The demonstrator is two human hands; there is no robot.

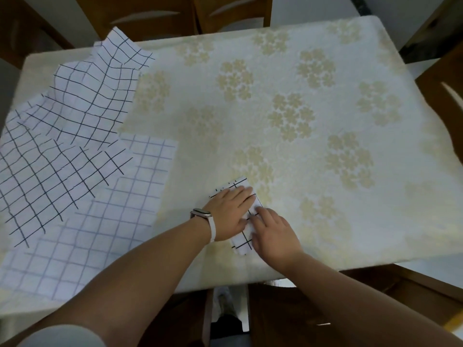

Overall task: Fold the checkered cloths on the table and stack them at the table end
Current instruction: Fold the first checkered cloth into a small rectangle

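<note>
1. Pale sleeve (62, 335), lower left corner of the frame, on the left arm. The bare forearm runs from it up toward the centre.

2. Left hand (230, 214), lower centre. Palm down, fingers straight and together, pressed flat on the folded checkered cloth (241, 242). A wristband (201, 212) with a pale strap sits on the wrist.

3. Right hand (273, 229), just right of the left hand and touching it. Palm down, fingers laid out over the near part of the same cloth. It rests there and grips nothing.

4. Folded checkered cloth: white with black lines, a small narrow packet. It lies on the bench (313, 151) close to its near edge, lower centre of the frame. Both hands cover most of it. The far corner shows beyond the left fingertips, and the near end shows between the two wrists.

5. Black-lined cloths (87, 101): unfolded, rumpled and overlapping, from upper left to middle left of the frame. How many there are cannot be told. The farthest one reaches past the bench's far edge.

6. Blue-lined cloth (105, 221): unfolded and lying flat, lower left. Its upper part is tucked under the black-lined ones. The left forearm crosses over its near corner.

7. Bench: covered in cream fabric with tan flower clusters, filling the centre and right of the frame.

8. Wooden chairs (150, 16): along the top edge, at the right edge, and below the bench's near edge.
</note>
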